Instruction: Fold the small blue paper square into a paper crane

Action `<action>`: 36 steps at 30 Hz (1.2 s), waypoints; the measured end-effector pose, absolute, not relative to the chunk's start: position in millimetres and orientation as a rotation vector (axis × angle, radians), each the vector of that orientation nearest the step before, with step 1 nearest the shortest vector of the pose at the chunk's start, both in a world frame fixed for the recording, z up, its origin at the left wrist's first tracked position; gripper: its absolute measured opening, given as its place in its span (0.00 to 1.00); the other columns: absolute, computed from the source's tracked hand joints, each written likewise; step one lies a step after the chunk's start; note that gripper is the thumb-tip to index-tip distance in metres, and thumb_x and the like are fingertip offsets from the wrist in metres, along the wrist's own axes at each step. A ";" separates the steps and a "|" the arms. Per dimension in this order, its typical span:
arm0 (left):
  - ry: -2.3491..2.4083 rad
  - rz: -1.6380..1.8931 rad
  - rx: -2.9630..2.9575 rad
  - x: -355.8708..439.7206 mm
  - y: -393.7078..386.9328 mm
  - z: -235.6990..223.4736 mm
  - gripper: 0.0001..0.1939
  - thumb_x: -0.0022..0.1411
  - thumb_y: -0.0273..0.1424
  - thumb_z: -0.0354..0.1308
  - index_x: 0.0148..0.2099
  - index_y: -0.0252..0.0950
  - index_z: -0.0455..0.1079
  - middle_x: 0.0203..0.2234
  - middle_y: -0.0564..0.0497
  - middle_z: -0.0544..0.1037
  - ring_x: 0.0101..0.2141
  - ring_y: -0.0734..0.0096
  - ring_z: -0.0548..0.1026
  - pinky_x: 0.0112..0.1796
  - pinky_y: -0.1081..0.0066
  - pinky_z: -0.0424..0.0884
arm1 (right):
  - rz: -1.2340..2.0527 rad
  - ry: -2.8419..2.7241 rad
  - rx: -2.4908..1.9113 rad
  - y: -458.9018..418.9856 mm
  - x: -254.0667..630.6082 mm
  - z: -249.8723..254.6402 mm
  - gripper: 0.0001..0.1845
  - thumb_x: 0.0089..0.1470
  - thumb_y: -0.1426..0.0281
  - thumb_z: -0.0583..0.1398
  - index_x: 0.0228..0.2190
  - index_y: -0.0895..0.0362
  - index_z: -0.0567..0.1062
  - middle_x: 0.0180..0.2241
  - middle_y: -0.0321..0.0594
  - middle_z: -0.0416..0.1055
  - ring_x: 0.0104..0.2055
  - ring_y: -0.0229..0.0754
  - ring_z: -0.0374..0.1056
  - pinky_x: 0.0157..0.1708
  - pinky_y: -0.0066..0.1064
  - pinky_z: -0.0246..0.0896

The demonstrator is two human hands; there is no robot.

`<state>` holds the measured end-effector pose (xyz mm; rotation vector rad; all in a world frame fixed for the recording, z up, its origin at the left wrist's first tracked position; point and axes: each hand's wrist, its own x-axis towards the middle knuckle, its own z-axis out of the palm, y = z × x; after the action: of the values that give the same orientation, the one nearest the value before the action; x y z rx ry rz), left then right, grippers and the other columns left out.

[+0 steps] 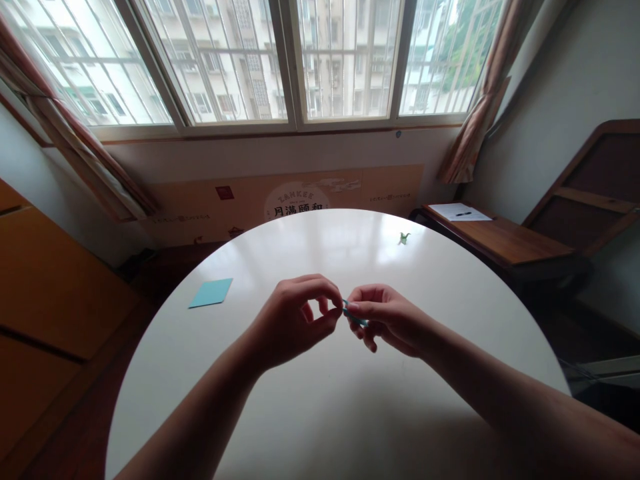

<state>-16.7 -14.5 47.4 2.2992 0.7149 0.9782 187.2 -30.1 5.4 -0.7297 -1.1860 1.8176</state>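
Between my two hands, above the middle of the white table, is a small folded piece of teal paper [361, 322]. My left hand [303, 313] pinches its left end between thumb and forefinger. From the other side, my right hand [383, 311] grips the same piece with thumb and fingers, hiding most of it. Its exact folded shape cannot be made out. On the table to the left lies a flat teal sheet of paper [212, 293]. Farther back to the right stands a small green folded paper figure [403, 238].
The round white table [310, 427] reflects the window light. Behind it are a printed cardboard panel [390, 187] and a barred window [345, 60]. At the right, a wooden chair [530, 233] carries a white paper [457, 212] and a pen [464, 214]. An orange-brown cabinet [45, 287] stands at left.
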 end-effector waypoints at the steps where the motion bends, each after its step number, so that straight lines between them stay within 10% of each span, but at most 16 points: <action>1: 0.704 1.000 2.342 -16.6 -15.1 46.9 0.08 0.56 0.17 0.59 0.34 0.35 0.73 0.31 0.50 0.78 0.28 0.75 0.75 0.23 0.79 0.70 | 1.793 -1.199 -0.734 -30.2 187.0 5.3 0.16 0.48 0.61 0.72 0.27 0.61 0.76 0.22 0.35 0.70 0.21 0.32 0.65 0.15 0.20 0.62; 36: 0.619 1.791 2.752 -2.5 -39.0 49.3 0.08 0.58 0.21 0.68 0.39 0.37 0.77 0.31 0.52 0.81 0.29 0.75 0.79 0.32 0.76 0.76 | 1.328 -1.246 -0.569 -44.5 179.2 10.5 0.08 0.51 0.65 0.71 0.32 0.55 0.82 0.28 0.39 0.77 0.28 0.40 0.73 0.19 0.25 0.68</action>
<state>-2.5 -39.0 49.3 2.7518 0.6193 1.7915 179.2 -44.5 10.5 -0.5687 -1.2458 1.3276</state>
